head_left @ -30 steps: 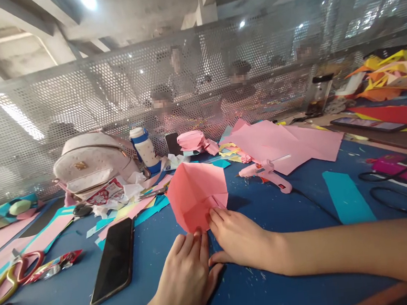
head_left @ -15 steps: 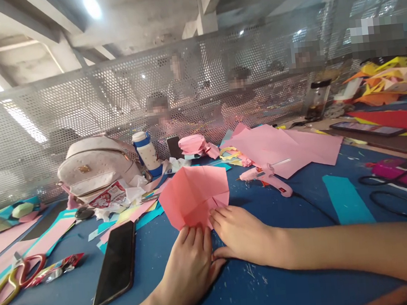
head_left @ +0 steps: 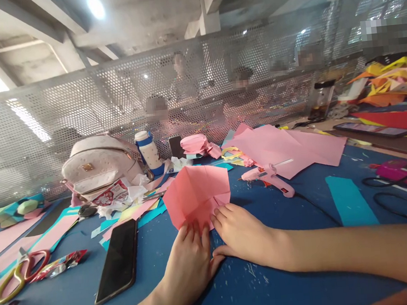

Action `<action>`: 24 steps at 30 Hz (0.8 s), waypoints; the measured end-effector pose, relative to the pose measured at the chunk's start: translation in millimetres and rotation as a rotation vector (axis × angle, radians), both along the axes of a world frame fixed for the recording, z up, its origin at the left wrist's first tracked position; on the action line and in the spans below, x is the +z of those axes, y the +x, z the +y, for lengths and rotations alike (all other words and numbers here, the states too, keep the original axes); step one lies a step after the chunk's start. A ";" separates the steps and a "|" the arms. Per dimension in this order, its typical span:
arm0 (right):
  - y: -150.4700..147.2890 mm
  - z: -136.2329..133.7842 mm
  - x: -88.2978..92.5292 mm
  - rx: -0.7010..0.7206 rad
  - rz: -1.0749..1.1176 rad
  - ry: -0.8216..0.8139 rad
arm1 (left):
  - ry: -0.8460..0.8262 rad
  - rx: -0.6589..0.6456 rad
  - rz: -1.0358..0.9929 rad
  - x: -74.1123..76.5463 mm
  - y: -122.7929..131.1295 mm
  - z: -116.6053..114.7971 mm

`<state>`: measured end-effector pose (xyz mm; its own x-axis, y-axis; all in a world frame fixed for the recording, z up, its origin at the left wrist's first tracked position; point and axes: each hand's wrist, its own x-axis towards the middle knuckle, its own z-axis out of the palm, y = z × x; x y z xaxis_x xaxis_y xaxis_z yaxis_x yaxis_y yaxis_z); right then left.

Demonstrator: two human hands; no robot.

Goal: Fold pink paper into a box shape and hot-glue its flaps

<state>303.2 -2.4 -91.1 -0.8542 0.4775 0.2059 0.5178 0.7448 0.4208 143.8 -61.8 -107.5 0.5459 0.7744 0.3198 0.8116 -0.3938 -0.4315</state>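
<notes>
the folded pink paper [head_left: 188,197] stood near the middle of the frame, its creased faces rising away from the person. the left hand [head_left: 190,254] had its fingers on the lower edge; the right hand [head_left: 238,230] touched the lower right corner with its fingertips. both thumbs lay apart from the fingers, near each other below the paper. it seemed a flattening, steadying contact, one hand bracing each part of the edge; whether either grip pinched a fold could not be told.

the glue gun [head_left: 271,179] lay right of centre, nozzle pointing left, probably set there for easy reach by the right hand. the scissors [head_left: 21,275] at the lower left and the dark phone [head_left: 118,261] left of the hands seemed pushed aside to leave working room.

the blue bench [head_left: 151,248] was flecked with pale scraps. pink sheets [head_left: 271,146] overlapped behind the glue gun, and a backpack [head_left: 97,165] and a bottle [head_left: 149,153] stood at the left along a perforated metal panel [head_left: 121,91]. through its holes, blurred figures showed; concrete beams [head_left: 46,16] and a bright lamp [head_left: 96,7] filled the upper left.
</notes>
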 end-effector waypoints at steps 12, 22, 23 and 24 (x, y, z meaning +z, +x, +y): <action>-0.4 6.3 -3.7 0.033 0.086 -0.023 | -0.005 -0.004 0.021 0.4 -0.7 -0.6; 3.4 22.0 -4.0 0.180 0.127 0.081 | 0.013 0.020 0.012 -1.9 -1.6 -0.1; 3.2 23.8 -5.1 0.166 0.114 0.088 | 0.017 0.024 0.016 -2.2 -1.7 -0.1; 2.8 25.2 -5.7 0.146 0.108 0.086 | 0.021 0.024 0.020 -2.4 -1.7 -0.1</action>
